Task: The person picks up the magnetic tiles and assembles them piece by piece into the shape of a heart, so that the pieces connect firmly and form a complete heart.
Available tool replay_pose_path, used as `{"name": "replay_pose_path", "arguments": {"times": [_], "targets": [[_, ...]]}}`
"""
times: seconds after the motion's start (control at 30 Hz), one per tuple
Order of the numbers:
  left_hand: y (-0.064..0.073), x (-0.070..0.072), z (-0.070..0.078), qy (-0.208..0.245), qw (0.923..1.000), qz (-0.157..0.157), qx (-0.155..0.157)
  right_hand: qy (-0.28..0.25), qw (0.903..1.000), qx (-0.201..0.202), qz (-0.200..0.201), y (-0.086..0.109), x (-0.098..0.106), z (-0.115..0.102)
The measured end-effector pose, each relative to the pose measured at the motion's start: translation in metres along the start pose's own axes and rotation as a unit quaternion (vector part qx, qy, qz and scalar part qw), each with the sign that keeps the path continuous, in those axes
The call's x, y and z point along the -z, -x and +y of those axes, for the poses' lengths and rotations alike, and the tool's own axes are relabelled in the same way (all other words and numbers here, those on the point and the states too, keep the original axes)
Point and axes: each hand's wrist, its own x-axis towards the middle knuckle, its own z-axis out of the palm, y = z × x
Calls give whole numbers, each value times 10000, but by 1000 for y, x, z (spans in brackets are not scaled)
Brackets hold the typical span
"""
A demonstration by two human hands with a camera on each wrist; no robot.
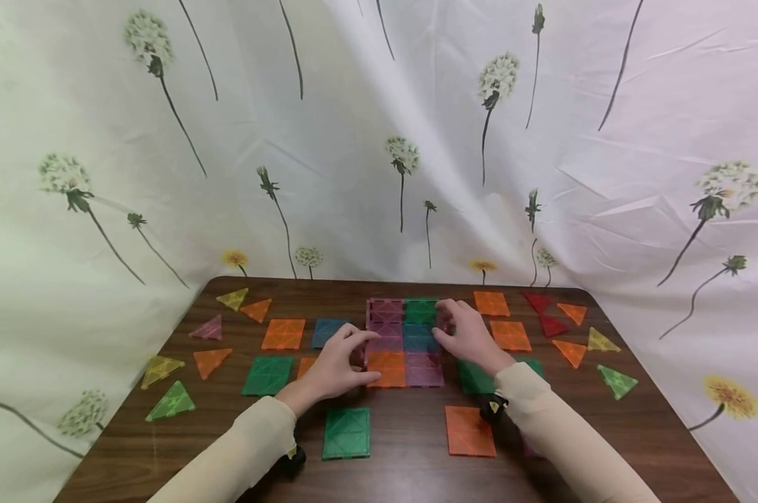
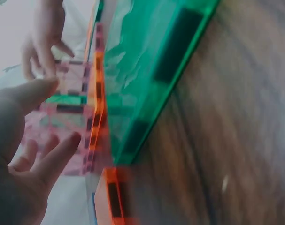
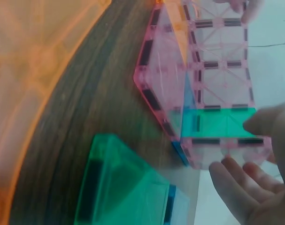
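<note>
Translucent magnetic tiles form an open structure in the middle of the table: an orange tile (image 1: 386,369) and a purple tile (image 1: 425,369) lie at its front, with pink tiles (image 3: 221,38) and a green tile (image 3: 226,123) standing behind. My left hand (image 1: 341,362) is at the structure's left side, thumb and index finger spread, fingertips right at the pink side tile (image 2: 62,161). At the back right corner, my right hand (image 1: 469,335) has its thumb on the inner side and curled fingers on the outer side of a pink side tile (image 3: 203,159).
A loose green square (image 1: 346,433) and an orange square (image 1: 470,431) lie in front. More squares flank the structure, including a green square (image 1: 267,375) and an orange square (image 1: 511,335). Several triangles, such as a green triangle (image 1: 171,402), lie toward both table edges. A flowered curtain (image 1: 353,175) hangs behind.
</note>
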Motion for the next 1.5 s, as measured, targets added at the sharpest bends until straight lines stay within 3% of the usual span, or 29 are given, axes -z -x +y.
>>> {"name": "replay_pose_path", "arguments": {"times": [0.17, 0.37, 0.77, 0.97, 1.07, 1.2, 1.4, 1.5], "targets": [[1, 6, -2, 375, 9988, -274, 143, -122, 9997, 179, -149, 5, 7, 3], [-4, 5, -10, 13, 10000, -25, 26, -128, 9990, 417, -101, -4, 5, 7], [-29, 11, -22, 167, 9973, -11, 718, 45, 9999, 114, -84, -35, -3, 11], [-32, 17, -24, 285, 9951, -265, 909, -54, 9994, -122, -307, -38, 2, 12], [-28, 26, -27, 375, 9945, -344, 910, -120, 9993, -185, -313, -36, 9, 16], [-20, 45, -37, 320, 9957, -223, 842, -208, 9995, -251, -61, -33, 25, 29], [-8, 76, -57, -174, 9956, 177, 899, -151, 9971, -732, 162, -29, 47, 67], [0, 88, -69, -292, 9936, 184, 1075, 46, 9954, -950, 118, -25, 52, 88]]}}
